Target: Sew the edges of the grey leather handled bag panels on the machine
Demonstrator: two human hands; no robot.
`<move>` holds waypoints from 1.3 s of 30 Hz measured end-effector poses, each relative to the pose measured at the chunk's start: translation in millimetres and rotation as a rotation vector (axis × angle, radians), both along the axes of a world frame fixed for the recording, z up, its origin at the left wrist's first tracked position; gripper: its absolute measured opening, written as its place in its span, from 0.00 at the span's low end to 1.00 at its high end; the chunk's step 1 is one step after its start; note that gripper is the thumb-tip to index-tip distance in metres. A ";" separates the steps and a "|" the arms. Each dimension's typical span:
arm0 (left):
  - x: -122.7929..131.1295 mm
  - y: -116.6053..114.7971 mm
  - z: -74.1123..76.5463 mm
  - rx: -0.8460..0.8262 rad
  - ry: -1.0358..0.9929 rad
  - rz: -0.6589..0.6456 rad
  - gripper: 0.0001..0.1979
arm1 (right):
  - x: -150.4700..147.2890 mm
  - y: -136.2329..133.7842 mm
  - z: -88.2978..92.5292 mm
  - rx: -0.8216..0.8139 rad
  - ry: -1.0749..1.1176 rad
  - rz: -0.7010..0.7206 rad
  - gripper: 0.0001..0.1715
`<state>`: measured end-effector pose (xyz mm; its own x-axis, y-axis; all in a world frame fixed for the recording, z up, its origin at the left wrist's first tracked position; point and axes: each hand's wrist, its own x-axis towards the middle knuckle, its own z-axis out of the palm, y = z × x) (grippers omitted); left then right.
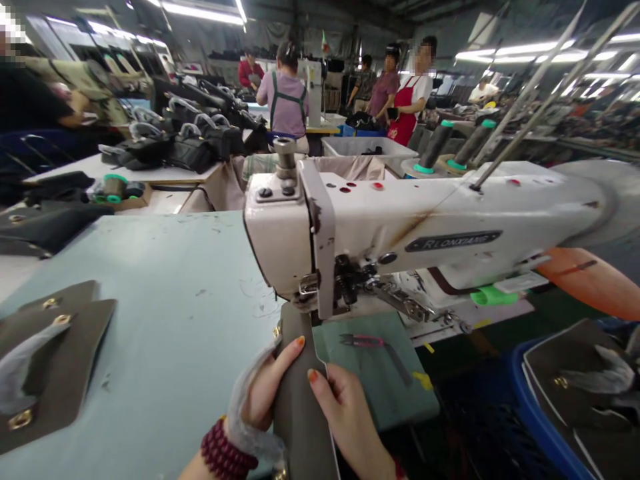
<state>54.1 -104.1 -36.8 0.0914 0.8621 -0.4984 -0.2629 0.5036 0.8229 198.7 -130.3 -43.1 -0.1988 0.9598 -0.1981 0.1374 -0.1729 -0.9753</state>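
Observation:
A long grey-brown leather piece (300,400) runs from the bottom edge up under the head of a white sewing machine (400,227). My left hand (260,393) grips its left side, thumb on top, with thin white padding under the fingers. My right hand (345,413) pinches its right edge, thumb pressed on the leather. Both hands sit just in front of the needle area (313,293); the needle itself is hidden behind the machine head.
Stacked grey-brown flaps with brass fittings (50,360) lie at the left on the pale blue table (175,320). Pink-handled snips (363,341) rest on a green pad. A blue bin of pieces (575,393) stands at the right. People work at benches behind.

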 end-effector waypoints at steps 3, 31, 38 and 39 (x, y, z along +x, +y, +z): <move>-1.6 -3.7 5.0 -0.106 -0.076 0.000 0.18 | 1.6 1.9 13.1 0.035 -0.052 0.017 0.25; -51.8 12.9 -36.7 0.901 0.767 -0.296 0.31 | -3.9 33.3 10.9 0.036 -0.082 0.044 0.25; -48.8 35.3 -12.6 0.883 0.689 -0.333 0.36 | -7.9 50.3 14.0 0.025 -0.084 0.019 0.23; -44.5 40.3 -5.9 0.850 0.681 -0.329 0.34 | -8.5 52.5 13.4 0.028 -0.086 0.007 0.24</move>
